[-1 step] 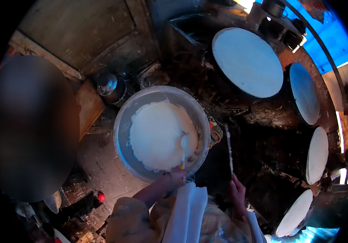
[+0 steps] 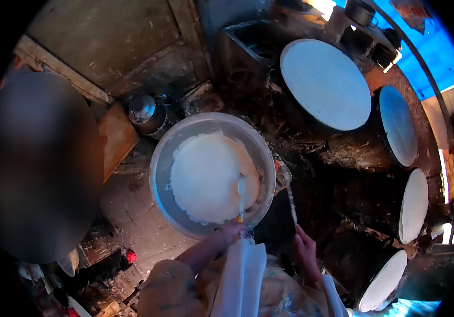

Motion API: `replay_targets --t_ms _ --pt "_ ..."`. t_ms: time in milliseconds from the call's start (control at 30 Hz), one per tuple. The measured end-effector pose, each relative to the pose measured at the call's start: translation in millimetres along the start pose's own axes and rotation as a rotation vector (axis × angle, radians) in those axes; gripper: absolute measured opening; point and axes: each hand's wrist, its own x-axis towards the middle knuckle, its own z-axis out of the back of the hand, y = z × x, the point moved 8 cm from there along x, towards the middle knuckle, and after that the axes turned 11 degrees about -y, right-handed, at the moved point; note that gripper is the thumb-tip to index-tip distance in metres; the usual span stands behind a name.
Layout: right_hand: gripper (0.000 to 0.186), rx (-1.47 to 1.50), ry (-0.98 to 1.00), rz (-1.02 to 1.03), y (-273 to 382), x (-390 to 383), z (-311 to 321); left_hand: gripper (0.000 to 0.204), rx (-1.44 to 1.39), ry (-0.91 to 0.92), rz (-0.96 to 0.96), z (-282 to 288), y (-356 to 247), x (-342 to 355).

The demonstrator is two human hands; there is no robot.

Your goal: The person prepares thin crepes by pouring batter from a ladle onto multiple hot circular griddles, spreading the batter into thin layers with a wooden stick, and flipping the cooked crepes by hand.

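Note:
My left hand [image 2: 231,230] is closed round the handle of a ladle [image 2: 242,189] at the near rim of a large metal basin [image 2: 158,193]. The ladle's head rests in thick white batter [image 2: 208,177] that fills much of the basin. To the right, my right hand [image 2: 305,247] grips a thin pale stick [image 2: 292,203]. The stick points away from me, its far end close to the basin's right side and a small orange-red item [image 2: 278,171] there.
Round griddles covered in white curve along the right: a large one [image 2: 326,84], then a bluish one [image 2: 398,126] and others [image 2: 414,206]. A lidded metal pot [image 2: 143,110] stands behind the basin. A dark blurred oval [image 2: 39,169] hides the left side.
My right hand has shifted slightly left, and the stick's far end has swung left toward the basin's rim. The left hand and ladle look nearly the same.

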Motion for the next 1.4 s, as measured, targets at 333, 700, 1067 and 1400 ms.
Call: replay_targets --t_ms 333,700,1067,1400 --pt "0.035 0.119 0.418 -0.283 69.5 -17.7 -19.5 0.011 -0.445 0.573 -0.32 -101.0 -3.6 -170.5" --pt "0.037 0.204 0.402 0.846 241.3 -44.6 13.4 0.018 -0.059 0.355 -1.06 -156.4 -3.6 -355.7" --pt "0.037 0.178 0.237 0.806 252.1 -20.5 -20.3 0.024 -0.581 0.63 -0.667 -110.4 -44.9 -331.4" --pt "0.036 -0.062 0.253 0.905 256.8 11.4 -33.2 0.023 -0.284 0.347 -0.668 -99.2 -61.5 -313.8"
